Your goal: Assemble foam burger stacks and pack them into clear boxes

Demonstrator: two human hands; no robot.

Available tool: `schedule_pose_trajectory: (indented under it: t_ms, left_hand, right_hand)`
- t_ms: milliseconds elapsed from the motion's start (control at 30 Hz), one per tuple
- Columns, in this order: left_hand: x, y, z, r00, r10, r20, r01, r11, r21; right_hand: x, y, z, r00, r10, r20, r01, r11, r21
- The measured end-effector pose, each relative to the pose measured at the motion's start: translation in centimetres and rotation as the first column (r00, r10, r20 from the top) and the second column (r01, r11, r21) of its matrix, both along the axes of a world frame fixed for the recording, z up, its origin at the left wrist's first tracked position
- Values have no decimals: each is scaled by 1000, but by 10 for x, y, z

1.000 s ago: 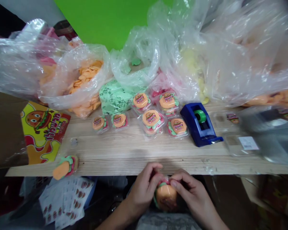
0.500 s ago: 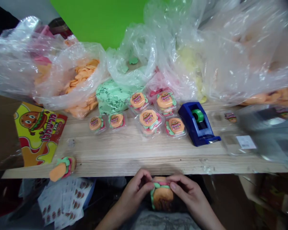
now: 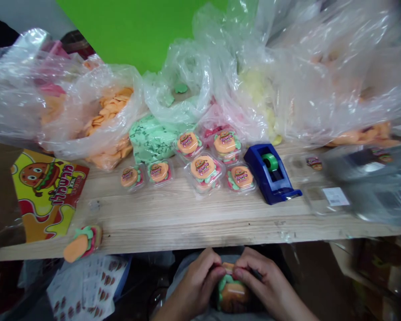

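Observation:
Both my hands hold a burger-shaped gummy candy low in my lap, below the table's front edge. My left hand pinches its top from the left, and my right hand grips it from the right. Its orange bun and green lettuce layer show between my fingers, and my fingers hide the top part. Beyond my reach on the wooden table, several lidded plastic packs hold burger candies with round labels. Another loose burger candy lies over the table's front edge at the left.
A blue tape dispenser stands right of the packs. Clear plastic bags hold orange, green and yellow candy pieces along the back. A yellow burger card lies left, sticker sheets sit below the edge, and clear plastic trays sit right.
The candy has turned in my fingers and sits lower, and my hands have closed in around it. The table scene has shifted slightly left in view.

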State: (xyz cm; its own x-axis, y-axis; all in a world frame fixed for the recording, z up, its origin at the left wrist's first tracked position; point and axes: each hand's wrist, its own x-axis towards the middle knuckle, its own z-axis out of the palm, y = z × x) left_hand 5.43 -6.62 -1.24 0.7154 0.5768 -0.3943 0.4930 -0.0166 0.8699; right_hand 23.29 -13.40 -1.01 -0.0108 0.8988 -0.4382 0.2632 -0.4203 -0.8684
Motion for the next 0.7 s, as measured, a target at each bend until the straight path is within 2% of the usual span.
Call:
schedule_pose_trajectory:
  t_ms: [100, 200, 300, 433, 533, 633, 700]
  left_hand:
    - [2, 2, -1, 1000, -28, -2, 28, 999, -32]
    - [3, 1, -5, 997, -10, -76, 6, 999, -47]
    - [3, -2, -10, 993, 6, -117, -3, 1000, 22]
    - [3, -7, -16, 996, -83, -43, 88, 990, 108]
    - [5, -10, -17, 991, -131, 14, 129, 986, 102]
    - [12, -6, -16, 991, -130, 37, 126, 988, 87]
    - [17, 1, -12, 996, -84, 10, 83, 994, 74]
  right_hand:
    - [1, 2, -2, 996, 85, -18, -84, 994, 67]
    - [1, 8, -5, 992, 120, -26, -117, 988, 101]
    - [1, 11, -8, 993, 115, -34, -112, 990, 80]
    - [3, 6, -10, 986, 161, -44, -158, 986, 61]
    - [2, -1, -12, 982, 182, -47, -178, 982, 70]
    - [1, -4, -14, 992, 107, -70, -104, 994, 41]
    - [3, -1, -12, 994, -8, -112, 9, 1000, 6]
